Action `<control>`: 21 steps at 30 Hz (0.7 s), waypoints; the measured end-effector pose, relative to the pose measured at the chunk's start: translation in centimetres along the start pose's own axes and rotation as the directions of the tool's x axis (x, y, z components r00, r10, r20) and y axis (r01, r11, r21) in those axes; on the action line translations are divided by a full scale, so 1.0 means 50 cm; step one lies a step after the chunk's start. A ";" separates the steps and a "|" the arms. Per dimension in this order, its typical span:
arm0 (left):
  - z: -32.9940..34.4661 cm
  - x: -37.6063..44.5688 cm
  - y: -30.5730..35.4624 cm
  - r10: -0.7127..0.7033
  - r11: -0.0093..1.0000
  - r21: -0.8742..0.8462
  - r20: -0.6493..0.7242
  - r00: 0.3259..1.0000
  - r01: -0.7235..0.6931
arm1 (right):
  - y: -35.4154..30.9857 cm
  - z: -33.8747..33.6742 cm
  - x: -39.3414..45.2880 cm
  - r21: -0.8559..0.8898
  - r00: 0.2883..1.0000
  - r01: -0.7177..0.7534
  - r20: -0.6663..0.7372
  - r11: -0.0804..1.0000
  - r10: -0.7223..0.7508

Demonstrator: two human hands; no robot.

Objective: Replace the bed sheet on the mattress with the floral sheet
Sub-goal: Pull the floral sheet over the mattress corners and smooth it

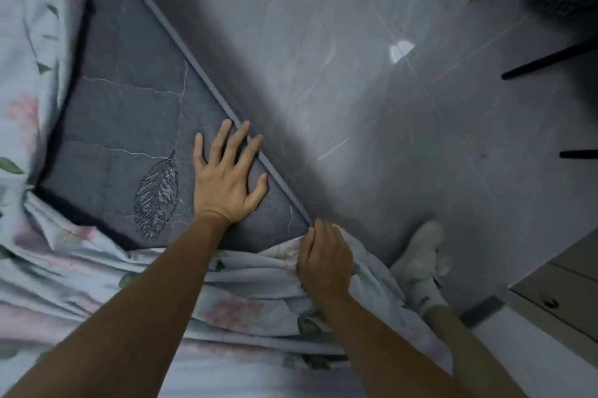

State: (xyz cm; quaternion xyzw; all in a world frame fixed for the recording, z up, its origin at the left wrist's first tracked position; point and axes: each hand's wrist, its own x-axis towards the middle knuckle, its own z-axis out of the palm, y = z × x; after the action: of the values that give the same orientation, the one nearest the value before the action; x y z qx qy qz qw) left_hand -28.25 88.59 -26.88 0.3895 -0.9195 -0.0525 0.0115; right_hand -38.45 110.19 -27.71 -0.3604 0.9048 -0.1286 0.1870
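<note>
Pinching the floral sheet (259, 284) hem, my right hand (325, 256) nears the bare mattress (129, 125) corner; left hand (228, 175) flat, fingers spread; fitting unfinished.

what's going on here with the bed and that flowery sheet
A person is fitting a pale blue floral sheet onto a dark grey quilted mattress. The left hand lies flat with spread fingers on the bare mattress near its piped edge, while the right hand grips the bunched sheet hem at that edge. A large patch of mattress is uncovered, with sheet gathered around it. A foot in a white sock stands on the grey tiled floor.
</note>
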 end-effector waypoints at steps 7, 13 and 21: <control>-0.013 0.008 0.025 -0.087 0.996 0.021 0.035 0.996 0.086 | 0.028 -0.054 0.050 0.121 0.926 0.234 0.276 0.965 -0.259; -0.018 0.013 0.019 -0.070 0.995 0.081 0.113 0.991 0.061 | -0.016 -0.107 0.282 0.244 0.682 0.526 0.452 0.815 -0.575; -0.006 0.014 0.007 -0.057 0.998 0.040 0.113 0.992 0.053 | -0.126 -0.111 0.481 0.110 0.515 0.744 0.535 0.660 -0.670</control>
State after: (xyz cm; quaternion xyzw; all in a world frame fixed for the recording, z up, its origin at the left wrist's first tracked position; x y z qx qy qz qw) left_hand -28.99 88.31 -26.57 0.4112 -0.9084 -0.0580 -0.0494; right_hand -53.16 89.43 -26.34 -0.7292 0.5953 -0.0277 0.3364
